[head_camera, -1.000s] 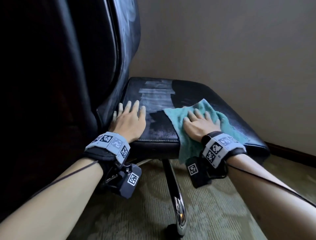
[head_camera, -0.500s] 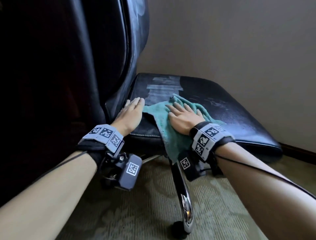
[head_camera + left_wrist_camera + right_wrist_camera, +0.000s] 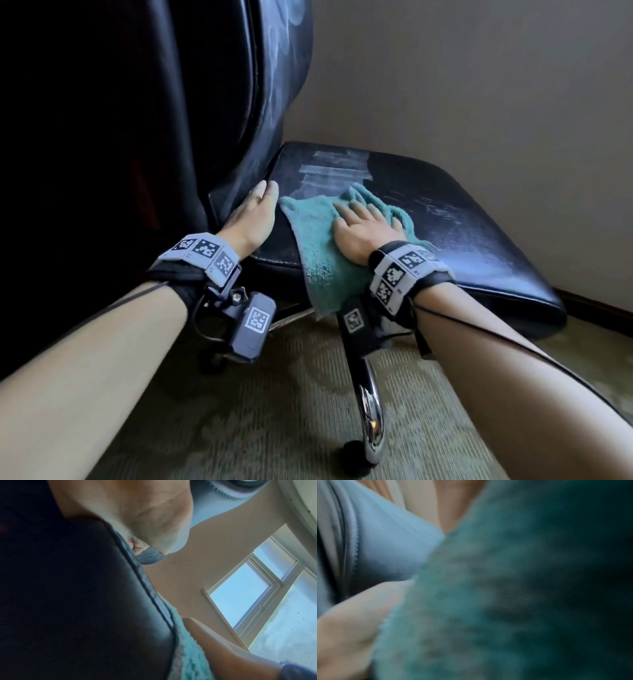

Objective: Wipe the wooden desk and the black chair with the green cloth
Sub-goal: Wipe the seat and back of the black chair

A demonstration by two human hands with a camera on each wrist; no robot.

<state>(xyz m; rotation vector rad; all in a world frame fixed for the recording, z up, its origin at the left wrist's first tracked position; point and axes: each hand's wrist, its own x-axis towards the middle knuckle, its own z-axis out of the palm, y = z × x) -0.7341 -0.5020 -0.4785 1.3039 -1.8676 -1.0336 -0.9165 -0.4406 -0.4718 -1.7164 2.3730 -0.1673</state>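
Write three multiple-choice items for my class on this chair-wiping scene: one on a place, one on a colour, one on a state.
1. Where does the green cloth lie?
A. on the carpet
B. on the chair seat, hanging over its front edge
C. over the backrest

2. What colour is the seat?
A. black
B. red
C. white

3. How is the right hand on the cloth?
A. bunching it in a fist
B. lifted clear
C. pressing flat, fingers straight

Answers: 1 B, the cloth drapes off the seat's edge; 2 A, the seat is glossy black; 3 C, the palm lies flat on it.

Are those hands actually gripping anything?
No. The right hand presses flat on the green cloth; the left hand rests open on the chair seat.
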